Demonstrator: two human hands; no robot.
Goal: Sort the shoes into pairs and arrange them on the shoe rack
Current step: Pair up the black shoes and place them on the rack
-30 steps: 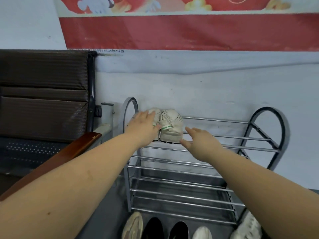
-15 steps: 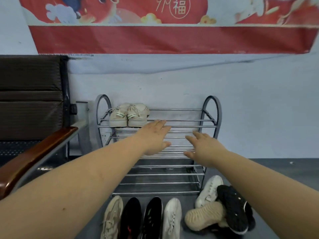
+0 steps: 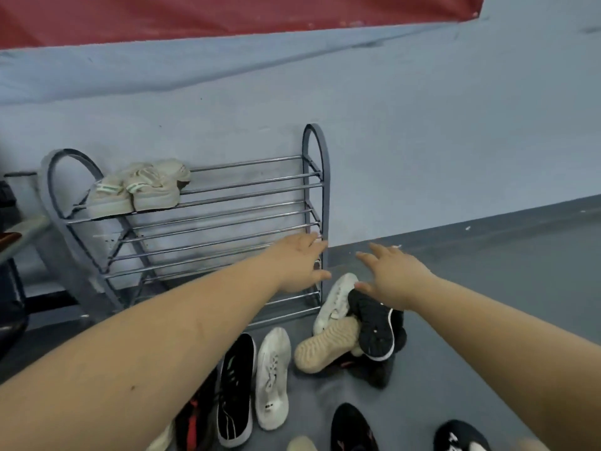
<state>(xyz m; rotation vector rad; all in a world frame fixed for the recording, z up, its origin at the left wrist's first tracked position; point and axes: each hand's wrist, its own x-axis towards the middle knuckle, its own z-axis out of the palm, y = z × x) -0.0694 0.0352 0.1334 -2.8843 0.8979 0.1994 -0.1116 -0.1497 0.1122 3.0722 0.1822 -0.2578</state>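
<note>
One pair's done: the beige sneakers (image 3: 143, 190) sit side by side at the left end of the top shelf of the shoe rack (image 3: 317, 164), up around 10 o'clock in the head view. Everything else is on the grey floor.

Both of the person's hands are empty, with the fingers stretched out flat. The left hand (image 3: 297, 266) hovers in front of the rack's right end, and the right hand (image 3: 395, 279) is just above the heap of shoes at about 4 o'clock from the rack's foot. That heap has a white shoe (image 3: 335, 301) leaning on the rack's corner, a tan shoe (image 3: 327, 348) flipped sole-up, and a black shoe (image 3: 377, 330) on top, also sole-up. Nothing is gripped, though the right thumb looks very close to the white one.

So this looks like the picking stage for pair number two. Down at 6 o'clock a black sneaker (image 3: 235, 388) and a white sneaker (image 3: 272, 379) lie next to each other, with more shoes cut off by the frame's bottom edge.

The next move probably means digging through the pile. The leaning white shoe could match the white one on the floor, but it's hard to be sure from here. Pulling it out might topple the black shoe stacked above.
</note>
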